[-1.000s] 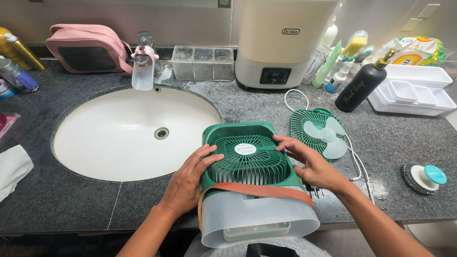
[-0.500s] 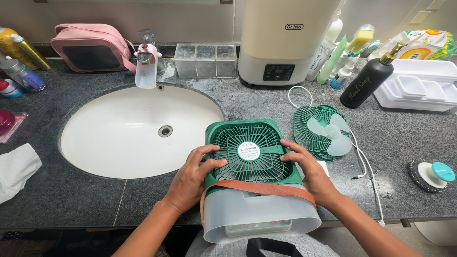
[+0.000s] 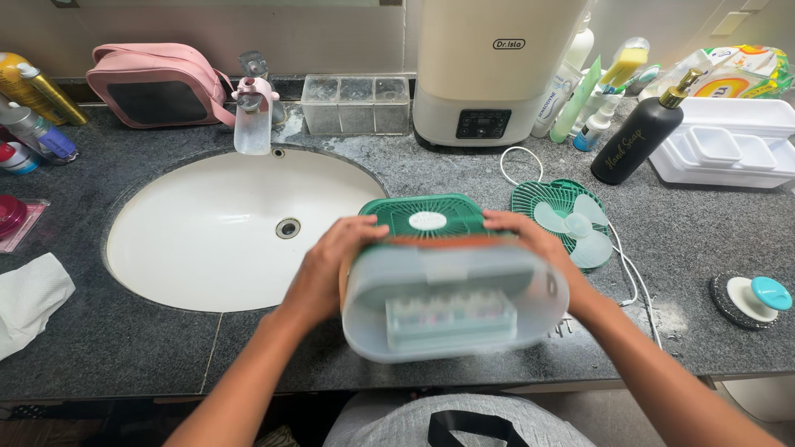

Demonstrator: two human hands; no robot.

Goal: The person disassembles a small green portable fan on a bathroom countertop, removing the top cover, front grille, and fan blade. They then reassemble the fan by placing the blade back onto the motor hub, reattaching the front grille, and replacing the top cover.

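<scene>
A home bathroom is shown. An oval white sink point(image 3: 207, 248) w/ drain is set into a speckled dark granite worktop point(image 3: 464, 178); a tap point(image 3: 252, 83) sits at the back edge. Toiletries are crowded along the wall: black pump soap bottle point(image 3: 639, 132), spray cans point(image 3: 29, 91), tubes & brushes point(image 3: 600, 91), pink wash bag point(image 3: 153, 83), a white-and-teal scrubber point(image 3: 749, 300).

Fan point(image 3: 451, 273) between sink point(image 3: 207, 240) and loose grille point(image 3: 563, 219)

Green fan point(image 3: 439, 273), tilted up, apparently blurred
</scene>
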